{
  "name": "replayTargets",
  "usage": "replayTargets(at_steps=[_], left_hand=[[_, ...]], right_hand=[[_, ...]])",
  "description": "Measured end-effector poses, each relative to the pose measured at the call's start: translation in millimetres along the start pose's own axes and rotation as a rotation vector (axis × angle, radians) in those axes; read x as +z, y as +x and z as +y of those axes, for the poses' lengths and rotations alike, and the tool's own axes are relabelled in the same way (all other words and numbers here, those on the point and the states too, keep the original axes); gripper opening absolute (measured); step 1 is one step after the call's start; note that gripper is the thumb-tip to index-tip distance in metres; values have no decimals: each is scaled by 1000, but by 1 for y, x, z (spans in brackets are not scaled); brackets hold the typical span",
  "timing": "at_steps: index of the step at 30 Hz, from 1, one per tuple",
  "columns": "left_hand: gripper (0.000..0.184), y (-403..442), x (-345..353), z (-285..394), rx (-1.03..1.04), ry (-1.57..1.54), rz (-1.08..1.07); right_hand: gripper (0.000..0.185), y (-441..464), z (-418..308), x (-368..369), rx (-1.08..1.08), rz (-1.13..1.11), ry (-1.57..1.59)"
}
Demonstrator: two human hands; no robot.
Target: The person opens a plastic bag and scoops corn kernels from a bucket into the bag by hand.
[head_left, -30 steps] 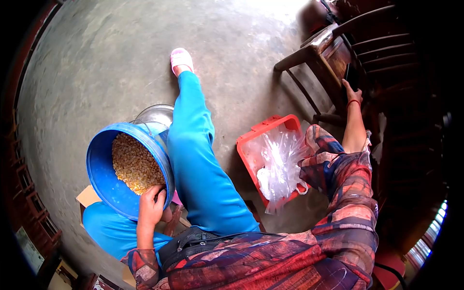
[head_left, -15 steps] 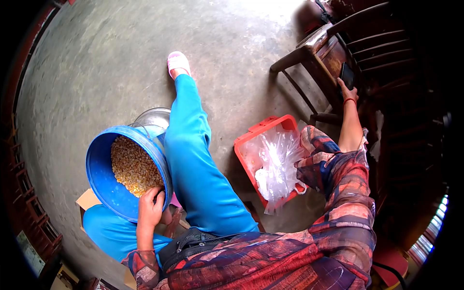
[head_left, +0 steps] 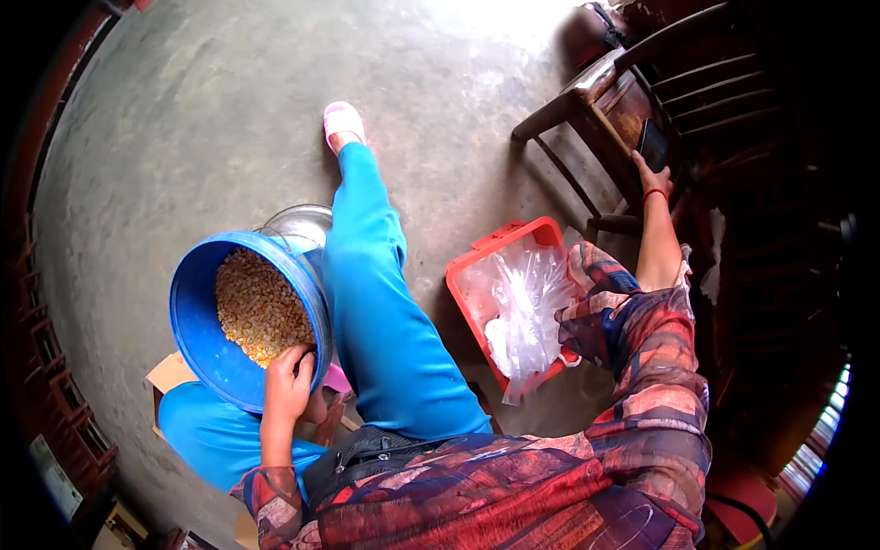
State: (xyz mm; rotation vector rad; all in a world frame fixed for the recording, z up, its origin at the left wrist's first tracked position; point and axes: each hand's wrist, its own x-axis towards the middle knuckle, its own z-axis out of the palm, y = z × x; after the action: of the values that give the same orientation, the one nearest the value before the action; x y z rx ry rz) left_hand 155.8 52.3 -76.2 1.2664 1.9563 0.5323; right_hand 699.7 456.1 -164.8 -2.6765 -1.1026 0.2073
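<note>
Left hand (head_left: 288, 383) grips the blue bucket (head_left: 199, 330) by its rim, good for heavy-looking grain (head_left: 261, 302); right hand (head_left: 652, 175) touches the phone (head_left: 653, 143) near the chair (head_left: 594, 110) edge, grip unclear.

The blue-trousered leg (head_left: 368, 247) blocks any low, direct passage between the blue bucket (head_left: 197, 321) and the red plastic basket (head_left: 495, 240); bare concrete floor (head_left: 449, 137) offers room beyond the pink slipper (head_left: 343, 119), bounded rightward by the wooden chair (head_left: 585, 104).

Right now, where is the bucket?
In the head view, the bucket is on the person's left, its mouth tilted toward the camera, with the left hand at its near rim and the outstretched leg beside it.
</note>
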Motion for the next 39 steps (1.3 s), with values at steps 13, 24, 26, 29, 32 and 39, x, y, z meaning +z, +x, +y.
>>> replayTargets(at_steps=[13,24,26,29,32,39], left_hand=[[20,-27,1,-1,217,-68,106],[21,-69,-106,-12,455,364,245],[21,-72,-131,-20,420,403,334],[21,-81,-150,-33,379,373,540],[21,-84,-162,-57,259,370,683],[21,-72,-151,-54,122,555,515]], right_hand=[[88,-73,19,23,-258,-11,-75],[46,-298,-158,-30,-1101,-656,373],[41,-352,-189,-36,-1279,-737,394],[26,-412,-220,-41,-1632,-875,346],[26,-475,-244,-42,-1782,-803,333],[44,-530,-243,9,-1890,-467,60]])
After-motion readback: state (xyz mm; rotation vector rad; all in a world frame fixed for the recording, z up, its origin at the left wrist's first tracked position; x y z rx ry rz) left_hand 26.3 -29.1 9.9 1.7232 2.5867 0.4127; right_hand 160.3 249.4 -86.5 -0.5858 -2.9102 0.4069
